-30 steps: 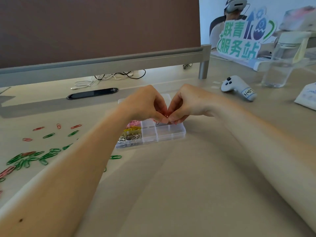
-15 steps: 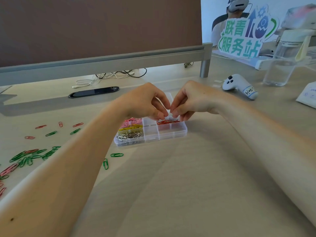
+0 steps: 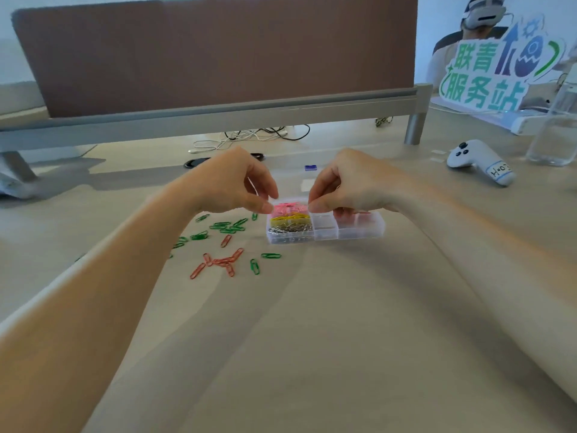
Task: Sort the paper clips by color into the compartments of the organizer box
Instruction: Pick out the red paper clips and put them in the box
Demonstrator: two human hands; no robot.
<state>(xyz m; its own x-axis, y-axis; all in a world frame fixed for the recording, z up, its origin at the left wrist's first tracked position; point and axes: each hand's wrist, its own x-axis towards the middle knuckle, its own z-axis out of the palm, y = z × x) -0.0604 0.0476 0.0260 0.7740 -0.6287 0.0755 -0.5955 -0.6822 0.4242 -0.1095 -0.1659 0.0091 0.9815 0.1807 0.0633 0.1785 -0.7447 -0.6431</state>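
A clear organizer box (image 3: 359, 234) lies on the desk. Its left column holds pink clips (image 3: 288, 208), yellow clips (image 3: 290, 218) and silver clips (image 3: 292, 228); the middle cells look bare. My left hand (image 3: 231, 182) hovers at the box's left end, thumb and fingers pinched together. My right hand (image 3: 346, 182) is over the box's middle and right, also pinched, and hides most of the far right cell. No clip shows in either pinch. Loose green clips (image 3: 224, 227) and red clips (image 3: 223, 262) lie left of the box.
A white controller (image 3: 480, 162) and a clear bottle (image 3: 555, 132) stand at the right. A brown partition (image 3: 218, 57) on a grey rail closes the back, with cables (image 3: 249, 135) under it. A green sign (image 3: 487, 76) and a person wearing a headset are at the far right.
My hands were pinched together over the box's right cell, where red clips then appeared. They have since drawn apart, the left going leftward. The view has shifted left.
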